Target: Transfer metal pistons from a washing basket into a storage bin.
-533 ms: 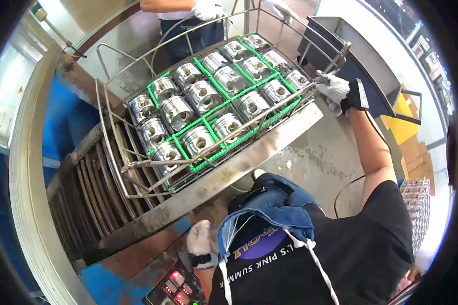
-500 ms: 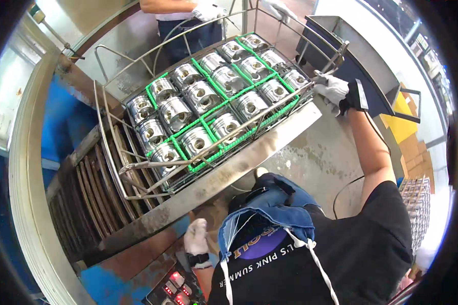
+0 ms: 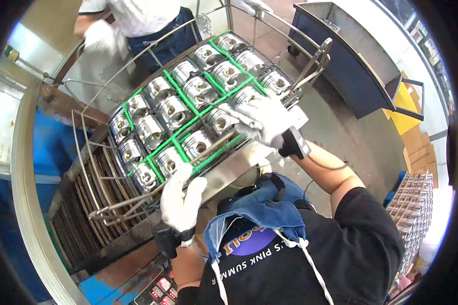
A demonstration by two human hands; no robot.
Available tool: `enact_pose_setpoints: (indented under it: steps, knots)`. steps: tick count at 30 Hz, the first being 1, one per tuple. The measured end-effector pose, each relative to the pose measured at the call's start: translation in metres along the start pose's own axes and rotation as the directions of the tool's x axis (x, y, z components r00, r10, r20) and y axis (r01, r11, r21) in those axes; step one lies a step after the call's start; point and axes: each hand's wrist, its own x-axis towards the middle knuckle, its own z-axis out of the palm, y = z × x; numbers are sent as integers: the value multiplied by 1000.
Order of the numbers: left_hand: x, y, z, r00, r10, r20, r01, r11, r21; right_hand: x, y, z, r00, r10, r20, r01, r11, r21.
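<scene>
A wire basket (image 3: 84, 147) with metal rails sits tilted across the upper middle, holding several shiny metal pistons (image 3: 174, 113) in rows between green-coated divider bars (image 3: 190, 105). My left hand (image 3: 182, 201), in a white glove, is at the basket's front left rail. Its fingers are stretched out with the thumb apart, and nothing shows in them. My right hand (image 3: 265, 119), also gloved, lies over the front right of the basket with its fingers bent around the rail. It covers part of the pistons there. Some blur softens its outline.
Beneath the basket are dark metal slats (image 3: 81, 213). Across from me stands another person in a white shirt (image 3: 147, 18) with gloved hands. A dark bin cart (image 3: 336, 66) stands at the upper right, near brown cardboard (image 3: 420, 152). Racked metal parts (image 3: 412, 213) are stacked at the far right.
My left hand has risen from beside my body to the basket's front. My right hand has moved left from the basket's right corner. The basket appears further left; the other person has shifted left.
</scene>
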Motion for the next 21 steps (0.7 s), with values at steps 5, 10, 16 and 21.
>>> enact_pose_setpoints:
  steps: [5, 10, 16, 21]
  knots:
    - [106, 37, 52, 895, -46, 443, -224, 814, 535, -68, 35, -20, 996, 80, -45, -65, 959, 275]
    - [192, 4, 117, 749, -259, 611, -344, 635, 691, -123, 146, -9, 920, 388, 53, -391, 906, 162]
    - [219, -179, 137, 821, -249, 514, 50, 928, 369, -43, 195, 22, 943, 330, 51, -331, 902, 277]
    - [238, -87, 158, 462, -443, 768, -46, 853, 520, -12, 219, 60, 941, 335, 42, -332, 893, 303]
